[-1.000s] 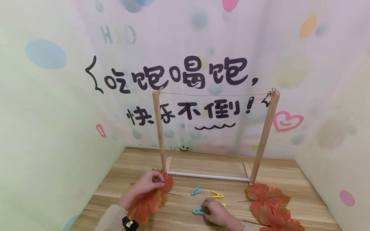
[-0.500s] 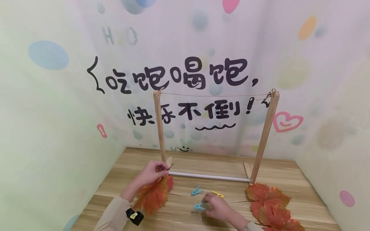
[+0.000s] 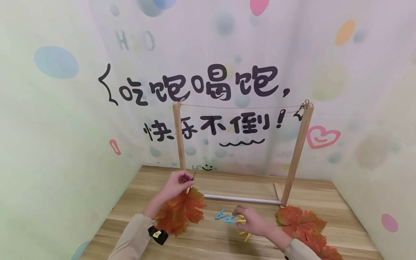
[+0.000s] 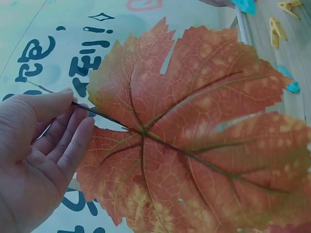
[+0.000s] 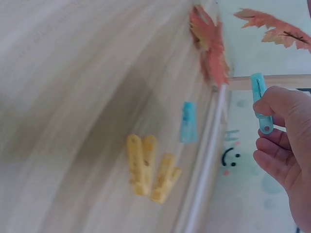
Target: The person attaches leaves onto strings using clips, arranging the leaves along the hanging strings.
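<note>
My left hand (image 3: 177,186) pinches the dark stem of a red-orange artificial maple leaf (image 3: 185,213) between thumb and fingers. In the left wrist view the leaf (image 4: 194,116) fills most of the picture, its blade hanging away from the fingertips. My right hand (image 3: 251,219) pinches a blue clothespin (image 5: 258,92) above the table. Beneath it lie another blue clothespin (image 5: 188,121) and two yellow clothespins (image 5: 141,165), partly hidden by the hand in the head view. Another leaf (image 5: 209,43) lies on the table at the left.
A wooden frame stands behind the hands, with a left post (image 3: 179,141), a right post (image 3: 297,155) and a white bottom bar (image 3: 240,198). Thin string (image 3: 240,107) joins the post tops. Several overlapping leaves (image 3: 297,220) lie at the right. A printed curtain (image 3: 208,43) hangs behind.
My left hand has lifted a leaf by its stem, up and slightly right. My right hand has raised a blue clothespin off the table, moving it slightly right and away from me.
</note>
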